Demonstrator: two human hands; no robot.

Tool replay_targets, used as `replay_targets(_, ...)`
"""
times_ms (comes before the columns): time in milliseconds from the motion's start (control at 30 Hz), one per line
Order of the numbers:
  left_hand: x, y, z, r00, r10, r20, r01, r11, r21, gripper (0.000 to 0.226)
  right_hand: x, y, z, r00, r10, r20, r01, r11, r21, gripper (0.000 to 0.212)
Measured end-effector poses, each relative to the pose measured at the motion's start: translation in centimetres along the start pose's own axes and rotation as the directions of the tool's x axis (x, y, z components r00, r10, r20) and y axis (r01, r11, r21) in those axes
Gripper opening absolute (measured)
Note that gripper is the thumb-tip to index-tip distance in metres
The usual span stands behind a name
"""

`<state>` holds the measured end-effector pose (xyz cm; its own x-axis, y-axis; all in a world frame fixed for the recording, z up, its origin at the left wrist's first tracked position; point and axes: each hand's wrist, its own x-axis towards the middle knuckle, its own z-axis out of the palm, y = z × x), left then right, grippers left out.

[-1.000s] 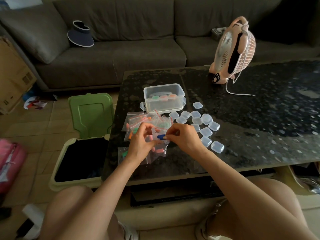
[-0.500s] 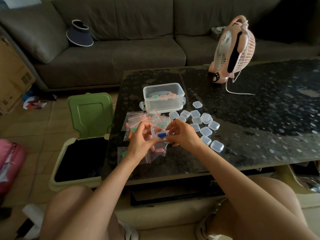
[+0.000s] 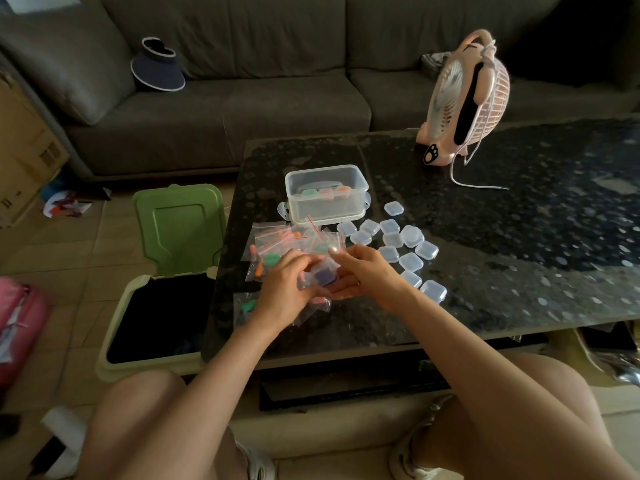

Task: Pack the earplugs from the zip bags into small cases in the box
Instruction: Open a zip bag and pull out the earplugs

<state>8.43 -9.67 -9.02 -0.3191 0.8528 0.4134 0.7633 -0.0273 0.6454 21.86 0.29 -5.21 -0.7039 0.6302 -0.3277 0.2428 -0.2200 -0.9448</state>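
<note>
Glossy speckled black tabletop (image 3: 519, 271), left hand (image 3: 284, 289) and right hand (image 3: 370, 275) grips pinching clear square plastic case (image 3: 325, 275)

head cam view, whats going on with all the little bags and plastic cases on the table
A person seated at the dark table is packing earplugs. The left hand and right hand together hold one small clear case with something blue inside, just above a pile of zip bags of coloured earplugs. Behind the pile, the clear box holds three filled cases: green, pink and orange. About a dozen cases that look empty lie scattered right of the bags.
</note>
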Motion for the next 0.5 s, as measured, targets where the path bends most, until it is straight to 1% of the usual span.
replay_targets(100,-0.1,-0.1,0.1,0.998,0.037,0.041,-0.038,0.999,0.028,0.054,0.0,0.2,0.2,0.999,-0.04,-0.035,0.038,0.998,-0.044,0.036)
replay_targets(133,-0.2,0.1,0.1,0.998,0.038,0.048,-0.04,0.999,0.036,0.059,0.1,0.2,0.2,0.997,-0.053,-0.058,0.05,0.997,-0.052,0.038)
replay_targets(200,-0.1,0.3,-0.1,1.0,0.018,0.019,-0.018,0.999,0.028,0.065,0.4,0.2,0.0,0.991,-0.083,-0.106,0.076,0.995,-0.07,0.043)
replay_targets(267,0.0,0.2,-0.5,0.998,-0.027,-0.054,0.029,0.999,0.035,0.061,0.5,-0.1,-0.3,0.984,-0.123,-0.128,0.115,0.991,-0.074,0.04)
replay_targets(367,0.0,-1.1,-1.0,0.98,-0.126,-0.157,0.144,0.983,0.111,0.047,0.6,-0.2,-0.7,0.96,-0.203,-0.193,0.185,0.977,-0.107,0.024)
replay_targets(433,-0.1,-1.7,-1.2,0.969,-0.176,-0.175,0.204,0.967,0.154,0.038,0.7,-0.2,-0.8,0.935,-0.246,-0.257,0.221,0.968,-0.122,0.018)
replay_targets(500,-0.1,-1.9,-1.1,0.965,-0.203,-0.163,0.231,0.958,0.17,0.032,0.8,-0.4,-0.8,0.93,-0.238,-0.28,0.225,0.971,-0.077,0.017)
